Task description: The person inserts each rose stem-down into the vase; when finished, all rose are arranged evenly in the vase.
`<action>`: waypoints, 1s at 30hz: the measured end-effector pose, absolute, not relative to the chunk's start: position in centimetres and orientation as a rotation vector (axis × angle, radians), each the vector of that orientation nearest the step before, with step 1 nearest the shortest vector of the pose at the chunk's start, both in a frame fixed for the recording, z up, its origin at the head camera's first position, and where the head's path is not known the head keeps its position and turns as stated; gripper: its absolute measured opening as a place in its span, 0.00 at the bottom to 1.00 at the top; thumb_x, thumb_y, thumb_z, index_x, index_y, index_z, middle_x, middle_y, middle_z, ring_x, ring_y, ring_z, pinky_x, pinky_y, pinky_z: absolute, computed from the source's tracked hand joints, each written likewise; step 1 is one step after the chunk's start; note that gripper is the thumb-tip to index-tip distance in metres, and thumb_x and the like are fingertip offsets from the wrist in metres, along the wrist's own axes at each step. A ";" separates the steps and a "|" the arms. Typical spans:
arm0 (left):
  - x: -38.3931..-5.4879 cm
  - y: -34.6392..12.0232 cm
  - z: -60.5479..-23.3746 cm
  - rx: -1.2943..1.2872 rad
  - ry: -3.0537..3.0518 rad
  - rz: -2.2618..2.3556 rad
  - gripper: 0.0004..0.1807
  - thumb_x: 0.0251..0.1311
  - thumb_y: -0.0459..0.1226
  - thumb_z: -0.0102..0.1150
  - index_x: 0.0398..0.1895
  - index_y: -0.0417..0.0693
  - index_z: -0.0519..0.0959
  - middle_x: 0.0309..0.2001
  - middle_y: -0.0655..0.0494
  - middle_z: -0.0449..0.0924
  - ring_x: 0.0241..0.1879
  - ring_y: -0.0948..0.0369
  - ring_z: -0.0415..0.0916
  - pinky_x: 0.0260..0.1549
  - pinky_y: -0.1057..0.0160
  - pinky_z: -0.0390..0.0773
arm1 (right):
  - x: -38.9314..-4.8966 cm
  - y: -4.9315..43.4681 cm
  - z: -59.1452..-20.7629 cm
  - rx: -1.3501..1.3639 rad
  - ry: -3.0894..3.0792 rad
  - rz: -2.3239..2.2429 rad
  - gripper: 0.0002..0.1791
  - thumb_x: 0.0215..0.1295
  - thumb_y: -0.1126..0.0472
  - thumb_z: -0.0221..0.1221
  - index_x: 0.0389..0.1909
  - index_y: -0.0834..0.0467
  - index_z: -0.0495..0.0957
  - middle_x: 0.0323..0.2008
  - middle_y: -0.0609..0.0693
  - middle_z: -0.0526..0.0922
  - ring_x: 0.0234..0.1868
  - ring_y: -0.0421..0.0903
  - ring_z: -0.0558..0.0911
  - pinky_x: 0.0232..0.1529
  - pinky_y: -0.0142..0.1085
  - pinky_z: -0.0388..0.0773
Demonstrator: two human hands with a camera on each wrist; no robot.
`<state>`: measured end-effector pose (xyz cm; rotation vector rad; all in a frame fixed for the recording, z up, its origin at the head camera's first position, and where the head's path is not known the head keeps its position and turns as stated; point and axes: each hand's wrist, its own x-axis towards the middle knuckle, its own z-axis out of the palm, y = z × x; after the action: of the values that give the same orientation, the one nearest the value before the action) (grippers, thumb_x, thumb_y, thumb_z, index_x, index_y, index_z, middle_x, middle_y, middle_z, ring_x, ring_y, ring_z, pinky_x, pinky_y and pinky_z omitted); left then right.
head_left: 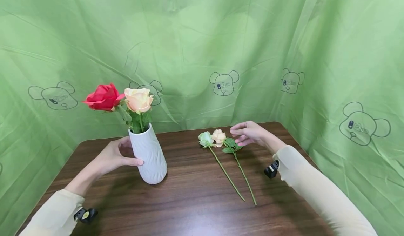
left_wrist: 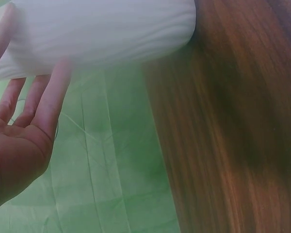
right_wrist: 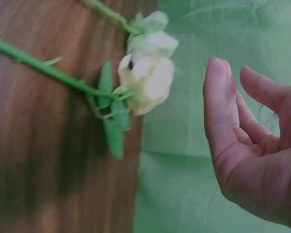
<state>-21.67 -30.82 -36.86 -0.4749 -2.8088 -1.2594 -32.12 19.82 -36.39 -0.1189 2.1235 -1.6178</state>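
My left hand (head_left: 115,155) holds a white ridged vase (head_left: 149,159) by its side, the thumb across the front and the fingers round the back. The vase's top leans leftward in the head view. Out of its mouth rise a red rose (head_left: 104,97) and a peach rose (head_left: 139,100). My right hand (head_left: 250,133) hovers with loosely bent fingers and holds nothing. Just left of it, a cream rose (head_left: 219,137) and a pale green rose (head_left: 206,139) lie on the table, stems pointing toward me. In the right wrist view a gap separates the hand from these blooms.
The brown wooden table (head_left: 189,208) ends at the back against a green curtain (head_left: 189,53) printed with bear outlines. The curtain also hangs along both sides. Small black devices are worn at both wrists.
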 end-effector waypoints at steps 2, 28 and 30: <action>-21.6 -30.9 -36.8 -0.473 -2.810 -1.259 0.39 0.46 0.46 0.83 0.61 0.46 0.76 0.50 0.54 0.83 0.51 0.55 0.77 0.45 0.61 0.77 | -32.1 20.5 -37.5 -0.095 2.111 -1.635 0.24 0.74 0.59 0.60 0.65 0.66 0.72 0.48 0.59 0.83 0.35 0.48 0.86 0.41 0.43 0.85; -21.6 -31.0 -36.9 -0.473 -2.792 -1.325 0.36 0.46 0.45 0.82 0.59 0.47 0.77 0.49 0.54 0.83 0.50 0.53 0.78 0.44 0.58 0.79 | -30.4 23.5 -45.5 0.007 2.210 -1.477 0.25 0.65 0.59 0.69 0.56 0.69 0.73 0.36 0.55 0.83 0.30 0.48 0.84 0.34 0.43 0.85; -21.6 -30.9 -36.8 -0.479 -2.789 -1.346 0.37 0.46 0.45 0.83 0.60 0.47 0.77 0.49 0.54 0.83 0.50 0.53 0.78 0.43 0.58 0.79 | -30.4 23.4 -45.9 0.012 2.229 -1.459 0.26 0.64 0.59 0.70 0.56 0.68 0.73 0.34 0.54 0.83 0.28 0.47 0.83 0.33 0.42 0.85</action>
<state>-21.60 -30.89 -36.81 -0.4789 -2.7886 -1.3460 -30.41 23.37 -45.89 0.0120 2.2287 -1.4589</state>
